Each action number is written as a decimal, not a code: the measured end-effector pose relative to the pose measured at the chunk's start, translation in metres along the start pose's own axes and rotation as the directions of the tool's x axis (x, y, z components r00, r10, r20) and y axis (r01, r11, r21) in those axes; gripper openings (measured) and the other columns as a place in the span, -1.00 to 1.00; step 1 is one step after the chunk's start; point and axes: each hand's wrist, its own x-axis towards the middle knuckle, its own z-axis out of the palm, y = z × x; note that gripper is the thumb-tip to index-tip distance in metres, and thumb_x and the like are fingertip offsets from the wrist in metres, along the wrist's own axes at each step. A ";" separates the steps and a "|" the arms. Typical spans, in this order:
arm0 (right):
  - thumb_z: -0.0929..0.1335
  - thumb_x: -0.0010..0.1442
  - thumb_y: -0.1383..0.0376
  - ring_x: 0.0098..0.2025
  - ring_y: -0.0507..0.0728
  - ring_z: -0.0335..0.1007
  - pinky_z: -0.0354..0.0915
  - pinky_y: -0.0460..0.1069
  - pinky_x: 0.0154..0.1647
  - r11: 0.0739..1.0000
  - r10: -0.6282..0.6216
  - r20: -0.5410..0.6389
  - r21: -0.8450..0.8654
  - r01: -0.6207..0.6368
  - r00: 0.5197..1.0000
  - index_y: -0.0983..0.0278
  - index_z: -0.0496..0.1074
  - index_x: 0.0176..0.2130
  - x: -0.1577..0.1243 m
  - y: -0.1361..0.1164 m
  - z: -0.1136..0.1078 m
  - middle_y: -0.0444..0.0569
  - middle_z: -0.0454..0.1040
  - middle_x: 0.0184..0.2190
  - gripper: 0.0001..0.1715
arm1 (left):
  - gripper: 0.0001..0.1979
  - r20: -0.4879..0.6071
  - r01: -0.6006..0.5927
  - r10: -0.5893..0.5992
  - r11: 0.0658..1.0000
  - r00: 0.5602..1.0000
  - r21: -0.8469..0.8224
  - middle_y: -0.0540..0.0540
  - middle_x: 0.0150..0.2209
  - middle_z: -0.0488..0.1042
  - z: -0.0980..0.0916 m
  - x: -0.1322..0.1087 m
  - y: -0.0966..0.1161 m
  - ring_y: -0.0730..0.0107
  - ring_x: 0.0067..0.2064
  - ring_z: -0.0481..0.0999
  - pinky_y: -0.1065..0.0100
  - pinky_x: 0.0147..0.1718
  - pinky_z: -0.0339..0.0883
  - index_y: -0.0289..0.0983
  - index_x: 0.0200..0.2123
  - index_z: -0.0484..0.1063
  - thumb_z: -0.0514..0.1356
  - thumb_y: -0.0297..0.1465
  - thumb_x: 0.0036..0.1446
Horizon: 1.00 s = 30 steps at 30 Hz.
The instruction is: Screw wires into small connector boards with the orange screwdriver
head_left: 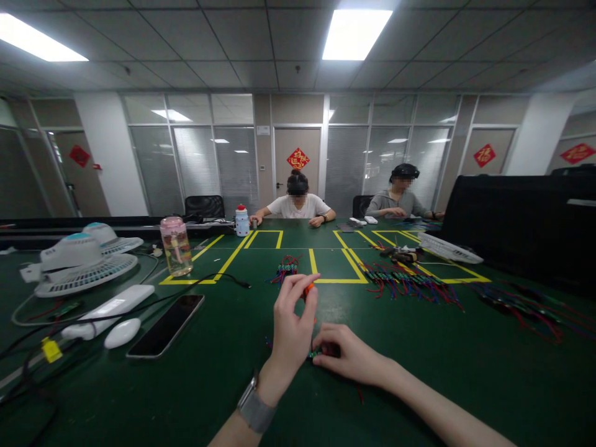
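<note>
- Middle of the bench (223,385), near side: the left hand (293,313), around a tool (309,288), stands left of the right hand (350,355), which is at a small circuit board (313,356).
- Beyond the left hand: a small wired bunch (287,269).
- Right of that: a long wired row (403,279); farther right, a wired heap (524,307).
- Left of the hands: a phone (166,326), then a mouse (122,333), with a power strip (112,309) just behind.
- Behind the strip: two fans (88,270), with a drinking bottle (176,248) to their right.
- Across the bench: two people (298,207), side by side, apart.
</note>
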 end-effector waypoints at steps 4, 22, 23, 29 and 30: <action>0.40 0.10 0.33 -0.40 0.02 0.30 0.21 -0.12 -0.40 1.000 -0.018 0.000 0.008 0.018 1.000 0.31 0.51 -0.29 0.000 0.000 0.000 -0.09 0.43 -0.39 -0.88 | -0.73 0.027 0.025 -0.023 0.999 0.999 -0.043 -0.14 -0.12 0.50 0.001 0.000 0.000 0.33 -0.10 0.49 0.33 -0.12 0.35 -0.22 -0.03 0.46 0.03 -0.41 0.28; 0.39 0.11 0.35 -0.40 0.02 0.30 0.20 -0.12 -0.40 1.000 0.016 0.018 -0.006 -0.016 1.000 0.30 0.53 -0.28 0.000 -0.001 -0.001 -0.09 0.41 -0.39 -0.87 | -0.81 -0.059 -0.002 0.005 0.999 0.998 0.042 -0.09 -0.22 0.44 -0.001 -0.001 0.000 0.37 -0.18 0.46 0.36 -0.17 0.34 -0.22 -0.17 0.52 0.12 -0.39 0.22; 0.40 0.11 0.35 -0.41 0.02 0.30 0.20 -0.12 -0.40 1.000 0.013 0.018 -0.003 -0.013 1.000 0.30 0.53 -0.28 0.000 0.000 -0.001 -0.09 0.41 -0.40 -0.88 | -0.80 -0.054 -0.007 0.009 0.999 0.999 0.038 -0.10 -0.21 0.44 -0.001 -0.001 0.000 0.36 -0.16 0.46 0.36 -0.16 0.34 -0.21 -0.16 0.52 0.10 -0.39 0.24; 0.39 0.11 0.35 -0.39 0.03 0.31 0.22 -0.12 -0.39 1.000 -0.007 0.009 0.005 0.007 1.000 0.29 0.52 -0.28 -0.001 0.001 -0.001 -0.09 0.41 -0.39 -0.89 | -0.78 -0.035 0.013 -0.013 1.000 0.999 -0.013 -0.11 -0.20 0.48 0.000 0.001 -0.001 0.35 -0.16 0.48 0.35 -0.15 0.35 -0.24 -0.11 0.49 0.09 -0.40 0.25; 0.39 0.12 0.34 -0.39 0.03 0.31 0.22 -0.12 -0.39 1.000 -0.009 0.009 0.005 0.008 1.000 0.29 0.52 -0.28 -0.001 0.002 -0.001 -0.09 0.42 -0.39 -0.89 | -0.81 -0.054 0.007 -0.006 1.000 0.999 0.013 -0.09 -0.24 0.46 0.000 0.001 -0.001 0.36 -0.19 0.48 0.36 -0.17 0.35 -0.23 -0.14 0.50 0.13 -0.40 0.21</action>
